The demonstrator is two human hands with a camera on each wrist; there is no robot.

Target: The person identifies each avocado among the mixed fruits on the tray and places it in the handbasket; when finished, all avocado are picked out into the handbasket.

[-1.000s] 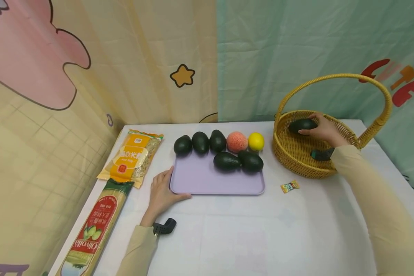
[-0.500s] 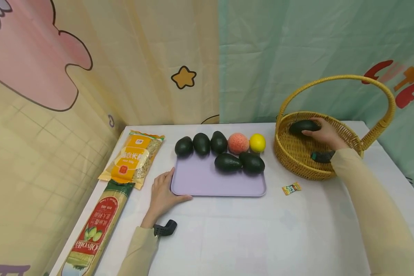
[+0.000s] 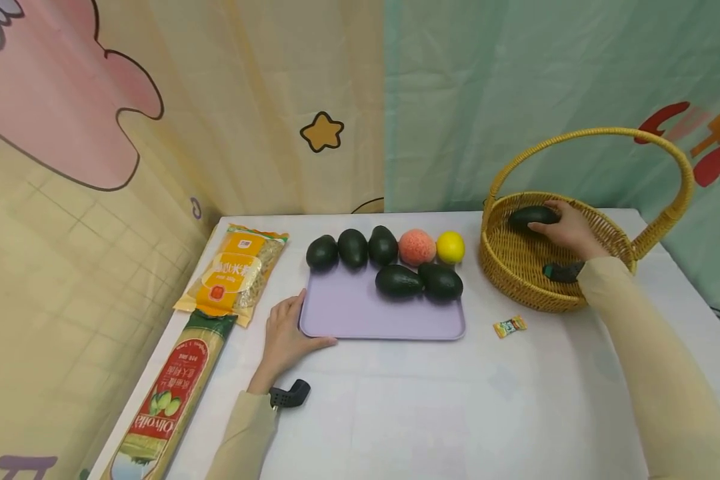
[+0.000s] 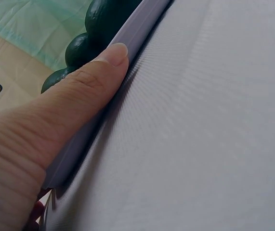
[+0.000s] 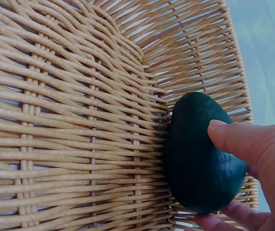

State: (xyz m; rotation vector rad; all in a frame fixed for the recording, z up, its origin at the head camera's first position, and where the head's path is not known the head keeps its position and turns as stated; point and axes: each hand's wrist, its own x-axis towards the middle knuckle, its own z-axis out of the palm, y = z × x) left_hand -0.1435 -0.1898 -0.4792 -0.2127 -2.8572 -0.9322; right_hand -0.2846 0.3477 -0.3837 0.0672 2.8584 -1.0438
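Observation:
My right hand [image 3: 570,230] reaches into the yellow wicker basket [image 3: 507,273] and grips a dark green avocado [image 3: 527,217]. In the right wrist view the thumb lies on top of the avocado [image 5: 197,159], fingers curl under it, and it sits close against the woven wall. My left hand [image 3: 287,340] is at the near left corner of a lilac tray [image 3: 360,317]. Its thumb [image 4: 86,84] lies straight along the tray's front rim, with the other fingers along the left side. Several avocados [image 3: 399,282], a textured pinkish-orange ball-shaped fruit [image 3: 417,247] and a yellow lemon-like fruit [image 3: 451,247] are on the tray.
A small wrapped packet [image 3: 509,326] lies between tray and basket. To the left are a yellow bag of grain-like food [image 3: 234,272] and a long pack of pasta [image 3: 171,400]. The basket's tall handle [image 3: 600,132] arches over its opening. A printed curtain [image 3: 438,107] hangs behind the table.
The head view has shifted slightly. My right hand still grips the avocado in the basket, and my left hand keeps its place at the tray corner.

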